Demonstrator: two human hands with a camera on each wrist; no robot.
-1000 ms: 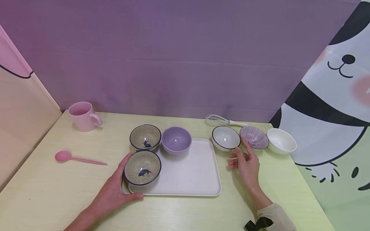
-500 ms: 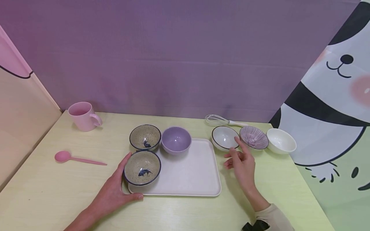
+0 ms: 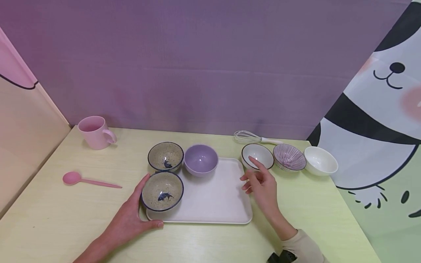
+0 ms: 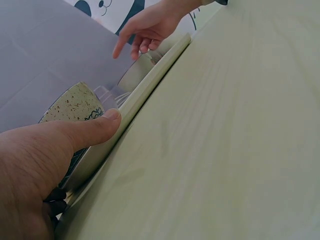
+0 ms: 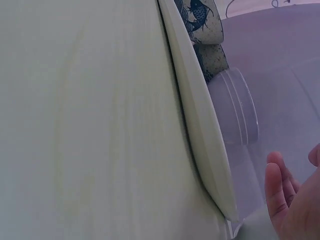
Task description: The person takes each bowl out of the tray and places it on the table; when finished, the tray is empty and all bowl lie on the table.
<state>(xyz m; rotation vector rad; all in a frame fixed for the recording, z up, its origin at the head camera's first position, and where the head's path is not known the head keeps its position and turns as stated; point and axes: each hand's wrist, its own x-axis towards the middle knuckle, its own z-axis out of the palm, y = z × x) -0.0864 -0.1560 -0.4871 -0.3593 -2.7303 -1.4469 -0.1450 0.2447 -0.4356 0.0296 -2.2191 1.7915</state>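
Note:
My left hand (image 3: 126,215) spreads around the near left corner of a white tray (image 3: 217,204). Its thumb lies along the tray's front rim, and its index finger reaches to the side of a speckled bowl with a blue fish (image 3: 158,188). A matching fish bowl (image 3: 161,155) stands behind, beside a plain purple bowl (image 3: 200,159) at the tray's back edge. My right hand (image 3: 263,190) holds nothing. Its index finger extends forward, overlapping a dark-rimmed white bowl (image 3: 258,149) in the head view, while its other fingers bend loosely near the tray's right edge.
Right of the dark-rimmed bowl stand a purple-striped bowl (image 3: 289,157) and a plain white bowl (image 3: 320,160). A whisk (image 3: 248,137) lies behind them. On the left are a pink mug (image 3: 93,133) and a pink spoon (image 3: 88,180). A purple backdrop (image 3: 197,73) borders the table's back.
My right hand has moved left from near the purple-striped bowl, its index finger now in front of the dark-rimmed white bowl. The left hand and the bowls stay in place.

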